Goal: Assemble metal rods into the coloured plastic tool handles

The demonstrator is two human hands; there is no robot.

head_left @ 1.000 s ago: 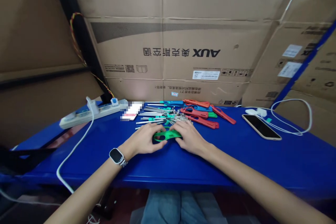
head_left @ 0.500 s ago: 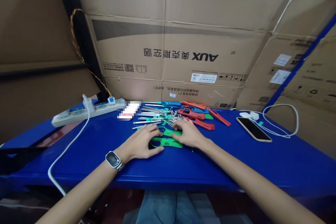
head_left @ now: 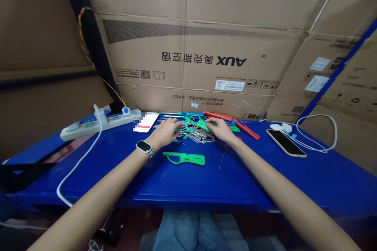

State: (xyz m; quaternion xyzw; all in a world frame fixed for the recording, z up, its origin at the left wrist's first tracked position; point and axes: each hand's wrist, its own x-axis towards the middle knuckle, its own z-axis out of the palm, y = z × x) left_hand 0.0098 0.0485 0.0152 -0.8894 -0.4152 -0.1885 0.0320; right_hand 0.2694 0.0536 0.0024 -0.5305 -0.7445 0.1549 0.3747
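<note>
My right hand (head_left: 219, 128) pinches a green lighter casing half (head_left: 201, 124) by its wide end, lifted over a pile of small parts. My left hand (head_left: 167, 131) lies over the left side of that pile, fingers apart, touching metal tubes that it partly covers. In the pile are clear plastic and metal pieces (head_left: 202, 137) with teal bits among them. Nearer me, another green lighter casing half (head_left: 188, 159) lies flat on the blue table. A thin screwdriver (head_left: 223, 157) rests beside my right wrist, its handle partly hidden.
Red casings (head_left: 219, 116) and a further red casing (head_left: 246, 129) lie at the back right. A phone (head_left: 286, 143) with white cables sits to the right; a second phone (head_left: 146, 122) lies left, near a power strip (head_left: 88, 124). Cardboard (head_left: 188, 47) walls the back.
Both hands have moved forward onto the pile. The right hand has carried one green casing half away from the other. My left hand has left the green casings, and the screwdriver now shows.
</note>
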